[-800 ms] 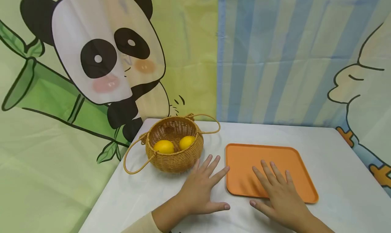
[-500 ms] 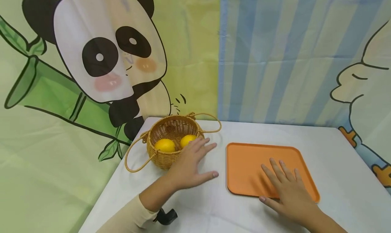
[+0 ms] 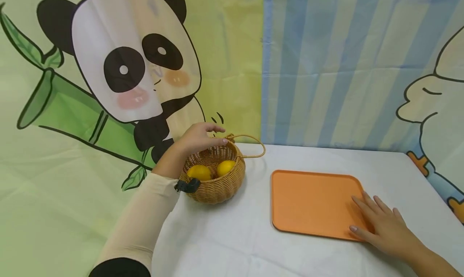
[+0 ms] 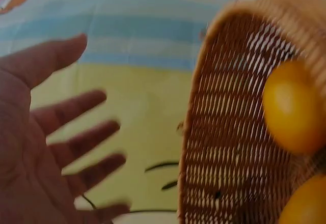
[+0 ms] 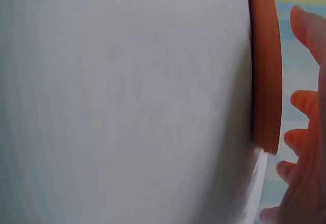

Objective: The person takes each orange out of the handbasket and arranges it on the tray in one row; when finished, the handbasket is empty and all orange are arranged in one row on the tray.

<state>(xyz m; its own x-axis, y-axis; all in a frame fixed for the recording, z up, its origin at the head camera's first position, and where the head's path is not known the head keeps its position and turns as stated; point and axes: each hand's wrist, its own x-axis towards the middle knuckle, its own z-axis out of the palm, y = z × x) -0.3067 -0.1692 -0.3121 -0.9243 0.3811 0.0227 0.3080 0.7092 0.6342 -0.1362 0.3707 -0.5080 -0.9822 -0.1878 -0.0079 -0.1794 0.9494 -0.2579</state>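
The round woven wicker basket (image 3: 216, 176) stands on the white table (image 3: 232, 236) at the 10 o'clock position from the flat orange plastic tray (image 3: 311, 202), well apart from it. Two yellow lemons (image 3: 198, 172) lie side by side inside. The left hand (image 3: 201, 138) hovers above the basket rim, fingers spread wide and relaxed, holding nothing. For a clean pick, lower the fingers straight down over one lemon, clear of the loop handles (image 3: 253, 146). The right hand (image 3: 386, 226) rests flat, fingers straight, on the tray's 4 o'clock corner; keeping it there should steady the tray.
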